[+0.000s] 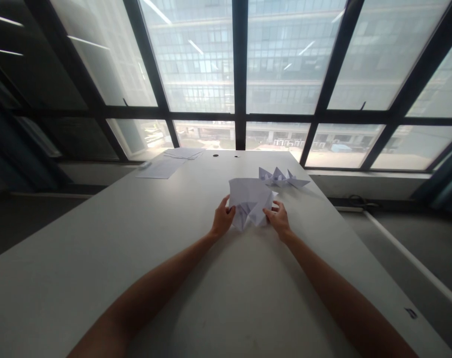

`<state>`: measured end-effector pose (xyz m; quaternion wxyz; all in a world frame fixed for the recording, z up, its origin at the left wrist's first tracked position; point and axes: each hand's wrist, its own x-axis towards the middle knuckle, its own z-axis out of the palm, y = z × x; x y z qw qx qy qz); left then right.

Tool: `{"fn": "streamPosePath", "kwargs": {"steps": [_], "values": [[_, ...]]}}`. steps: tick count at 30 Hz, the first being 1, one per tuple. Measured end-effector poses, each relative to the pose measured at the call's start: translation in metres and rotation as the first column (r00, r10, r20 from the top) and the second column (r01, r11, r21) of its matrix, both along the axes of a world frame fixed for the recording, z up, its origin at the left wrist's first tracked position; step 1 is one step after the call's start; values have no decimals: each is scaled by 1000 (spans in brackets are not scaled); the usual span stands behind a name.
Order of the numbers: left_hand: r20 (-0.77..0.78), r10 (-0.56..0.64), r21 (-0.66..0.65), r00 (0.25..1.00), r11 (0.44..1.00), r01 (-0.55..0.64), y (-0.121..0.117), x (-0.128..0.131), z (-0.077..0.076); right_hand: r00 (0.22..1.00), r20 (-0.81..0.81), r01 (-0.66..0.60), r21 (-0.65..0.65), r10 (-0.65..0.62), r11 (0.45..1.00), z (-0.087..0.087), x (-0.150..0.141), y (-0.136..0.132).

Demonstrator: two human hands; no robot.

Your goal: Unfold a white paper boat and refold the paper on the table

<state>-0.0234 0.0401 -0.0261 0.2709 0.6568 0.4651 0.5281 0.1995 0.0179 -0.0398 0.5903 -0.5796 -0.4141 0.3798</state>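
Observation:
Between my two hands is a partly folded white sheet of paper (250,191), with several creases and pointed flaps along its near side. My left hand (223,218) grips its left edge, thumb on top and fingers curled behind. On the opposite edge, my right hand (278,217) pinches the paper between thumb and fingers. The fingertips under the sheet are hidden. Just beyond the right hand stand folded white paper boats (281,177), close together with their points up.
Flat white paper sheets (161,167) lie at the table's far left. The white table (136,233) reaches toward a window wall with dark frames (240,74). A small dark object (411,313) lies near the right edge. Blue curtains (13,144) hang at the sides.

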Motion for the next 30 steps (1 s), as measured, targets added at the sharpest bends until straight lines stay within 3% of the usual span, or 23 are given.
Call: {"fn": "streamPosePath", "kwargs": {"steps": [3, 8, 13, 16, 18, 20, 22, 26, 30], "values": [[18, -19, -1, 1000, 1000, 19, -2, 2, 0, 998, 39, 46, -5, -46, 999, -5, 0, -1], [141, -78, -71, 987, 994, 89, 0, 3, 0, 977, 76, 188, 145, -200, 971, -11, 5, 2], [323, 46, -161, 945, 987, 7, 8, 1, -1, 911, 208, 310, 220, -355, 925, -14, 15, 12], [310, 161, -242, 937, 967, -86, 17, -11, 2, 851, 360, 315, 232, -382, 920, -12, 27, 13], [186, 188, -298, 965, 946, -127, 24, -22, 4, 784, 502, 275, 245, -365, 930, -10, 35, 12], [-49, 120, -295, 992, 947, -129, 29, -32, 6, 715, 620, 228, 229, -322, 946, -9, 41, 9], [-263, 67, -242, 963, 961, -133, 31, -38, 8, 661, 701, 202, 178, -268, 963, -8, 43, 7], [-534, 75, -102, 842, 983, -153, 28, -38, 8, 557, 811, 231, 60, -182, 971, -5, 41, 4], [-751, 120, -16, 650, 980, -198, 17, -33, 10, 464, 877, 272, -7, -124, 962, 0, 39, 1]]}}
